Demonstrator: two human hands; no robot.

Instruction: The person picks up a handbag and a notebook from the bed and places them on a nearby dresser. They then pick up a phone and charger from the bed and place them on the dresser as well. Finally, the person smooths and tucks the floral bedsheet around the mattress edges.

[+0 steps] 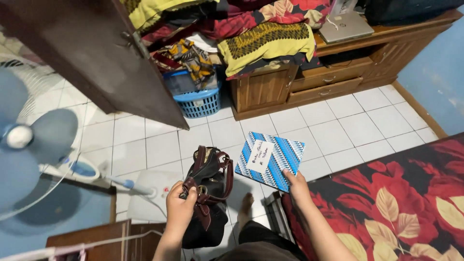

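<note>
At lower centre, the left hand point(180, 205) is fisted around a dark handbag point(209, 193), while the outstretched right hand point(296, 186) pinches a blue patterned book point(270, 159).

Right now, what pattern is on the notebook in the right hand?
Blue and white zigzag stripes with a white label, on the notebook in the head view.

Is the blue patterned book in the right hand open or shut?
Shut. The blue patterned book shows only its front cover with a white label; the right hand pinches its lower corner, no pages showing.
</note>
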